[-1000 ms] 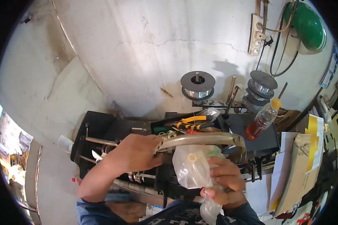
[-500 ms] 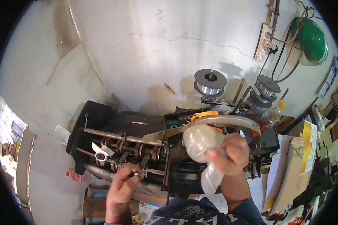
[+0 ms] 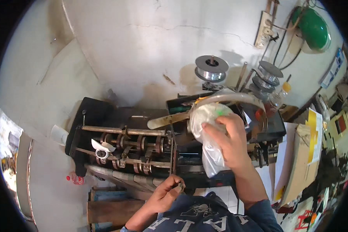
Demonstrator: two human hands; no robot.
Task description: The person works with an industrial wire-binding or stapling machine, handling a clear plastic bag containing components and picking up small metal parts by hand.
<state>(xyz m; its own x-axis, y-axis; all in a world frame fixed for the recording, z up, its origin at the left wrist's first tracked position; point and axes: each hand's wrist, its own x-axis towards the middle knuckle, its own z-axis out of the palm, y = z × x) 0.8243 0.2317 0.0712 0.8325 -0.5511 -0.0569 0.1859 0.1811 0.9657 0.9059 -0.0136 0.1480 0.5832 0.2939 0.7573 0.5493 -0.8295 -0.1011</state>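
In my right hand point(image 3: 230, 143) is a translucent plastic bag point(image 3: 210, 160), its upper part rounded and its lower end hanging loose. The fingers press on its rounded top, in front of a curved pale guard point(image 3: 236, 98) on a black machine point(image 3: 120, 112). My left hand point(image 3: 166, 195) is closed low by the machine's front edge, close to my shirt. Thumb and fingertips pinch a small dark piece, too small to name. Left of the bag, a flat pale strip point(image 3: 168, 120) sticks out over the machine's rollers point(image 3: 141, 145).
Wire spools point(image 3: 211, 69) stand behind the machine, with a plastic bottle point(image 3: 278, 96) to their right. A white ring-shaped piece point(image 3: 101, 154) sits on the left rollers. Cardboard and papers point(image 3: 297, 162) stand at the right. A red-capped bottle point(image 3: 75, 178) lies lower left.
My right hand has moved up with the bag, closer to the curved guard, and its fingers now spread over the bag. My left hand has moved right, away from the rollers. The view has shifted slightly.
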